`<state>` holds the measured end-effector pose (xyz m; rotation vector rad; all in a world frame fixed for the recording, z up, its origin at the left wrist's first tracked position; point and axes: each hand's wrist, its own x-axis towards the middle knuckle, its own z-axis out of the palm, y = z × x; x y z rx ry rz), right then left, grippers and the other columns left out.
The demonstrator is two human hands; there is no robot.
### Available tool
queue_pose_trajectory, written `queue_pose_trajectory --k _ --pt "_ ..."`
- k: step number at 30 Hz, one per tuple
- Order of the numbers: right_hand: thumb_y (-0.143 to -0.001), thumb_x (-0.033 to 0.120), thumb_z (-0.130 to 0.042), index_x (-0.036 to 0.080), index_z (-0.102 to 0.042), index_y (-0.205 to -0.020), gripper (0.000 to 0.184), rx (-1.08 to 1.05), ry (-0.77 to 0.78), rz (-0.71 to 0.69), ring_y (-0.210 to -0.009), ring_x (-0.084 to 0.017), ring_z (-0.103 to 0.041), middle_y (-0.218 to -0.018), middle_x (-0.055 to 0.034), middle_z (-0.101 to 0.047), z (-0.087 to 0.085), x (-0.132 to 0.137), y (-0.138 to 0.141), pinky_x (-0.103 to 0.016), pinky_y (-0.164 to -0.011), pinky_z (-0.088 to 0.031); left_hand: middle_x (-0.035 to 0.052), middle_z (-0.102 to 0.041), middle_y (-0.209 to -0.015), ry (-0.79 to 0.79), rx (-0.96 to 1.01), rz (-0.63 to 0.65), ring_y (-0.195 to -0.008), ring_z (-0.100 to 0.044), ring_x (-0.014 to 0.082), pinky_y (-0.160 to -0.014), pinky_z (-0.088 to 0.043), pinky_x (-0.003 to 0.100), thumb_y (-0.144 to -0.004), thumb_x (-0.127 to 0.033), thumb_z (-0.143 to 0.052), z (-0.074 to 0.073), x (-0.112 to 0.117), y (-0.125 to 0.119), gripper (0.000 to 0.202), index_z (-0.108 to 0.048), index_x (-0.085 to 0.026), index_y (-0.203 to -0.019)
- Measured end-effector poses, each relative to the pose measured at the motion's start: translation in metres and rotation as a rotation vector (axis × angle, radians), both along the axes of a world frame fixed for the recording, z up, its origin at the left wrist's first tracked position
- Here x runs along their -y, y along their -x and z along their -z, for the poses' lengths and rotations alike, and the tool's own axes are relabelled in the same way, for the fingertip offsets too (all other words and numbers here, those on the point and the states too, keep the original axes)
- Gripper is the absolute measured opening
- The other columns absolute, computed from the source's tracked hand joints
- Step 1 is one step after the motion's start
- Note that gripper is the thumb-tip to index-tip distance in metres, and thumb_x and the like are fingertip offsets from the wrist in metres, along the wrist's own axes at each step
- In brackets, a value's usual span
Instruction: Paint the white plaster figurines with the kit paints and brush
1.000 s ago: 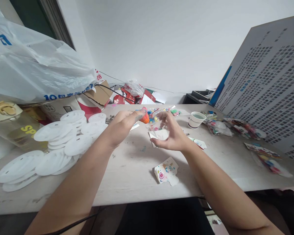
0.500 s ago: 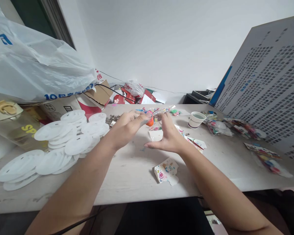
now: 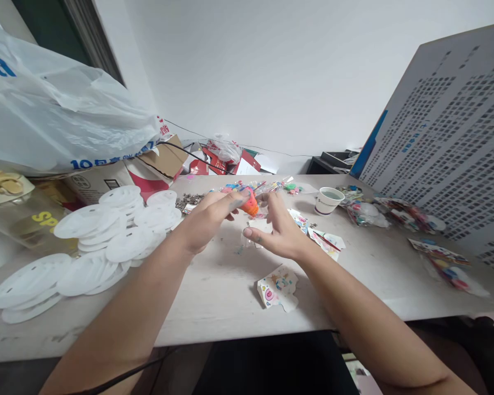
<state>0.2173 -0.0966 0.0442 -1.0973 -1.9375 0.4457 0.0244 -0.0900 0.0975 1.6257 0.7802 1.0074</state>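
My left hand [image 3: 209, 218] pinches a small orange piece [image 3: 251, 206] between thumb and fingertips, above the middle of the pale table [image 3: 214, 291]. My right hand [image 3: 276, 229] is right beside it, fingers stretched toward the orange piece and touching it or nearly so, palm turned left. Under the right hand lies a white paper sheet [image 3: 260, 225]. A cut sticker backing sheet [image 3: 277, 287] with colourful prints lies nearer to me. Small colourful bits in clear bags [image 3: 271, 187] lie just beyond the hands.
Several white round discs [image 3: 107, 233] are piled on the left. A large white plastic bag [image 3: 57, 118] sits on boxes behind them. A paper cup [image 3: 327, 200] stands to the right, with sticker packs [image 3: 399, 216] and a printed board [image 3: 448, 142] further right.
My right hand has risen from the white sheet and closed in on the orange piece. The left hand stays almost in place with the piece.
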Motion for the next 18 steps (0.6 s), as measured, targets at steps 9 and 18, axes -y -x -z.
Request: queue_pose_trajectory --k 9,18 --pt "-0.070 0.069 -0.071 0.023 -0.047 -0.110 0.065 -0.080 0.075 0.042 -0.106 -0.027 -0.049 -0.114 -0.0095 -0.051 -0.0003 -0.0028 -0.0011 -0.046 -0.086 -0.048 0.0055 -0.071 -0.087 0.180 0.160 0.146 -0.087 -0.063 0.0195 -0.088 -0.050 0.035 -0.086 -0.048 -0.063 -0.0002 0.0016 -0.0037 0.032 -0.073 -0.018 -0.080" --pt "-0.075 0.044 -0.064 0.022 -0.045 -0.112 0.047 -0.111 0.066 0.011 -0.108 -0.027 -0.046 -0.116 -0.0108 -0.049 0.0027 -0.0061 -0.0035 -0.045 -0.086 -0.048 0.0057 -0.072 -0.084 0.214 0.180 0.131 -0.087 -0.066 0.0195 -0.087 -0.052 0.034 -0.084 -0.048 -0.066 0.0050 -0.0044 -0.0038 0.031 -0.073 -0.018 -0.083"
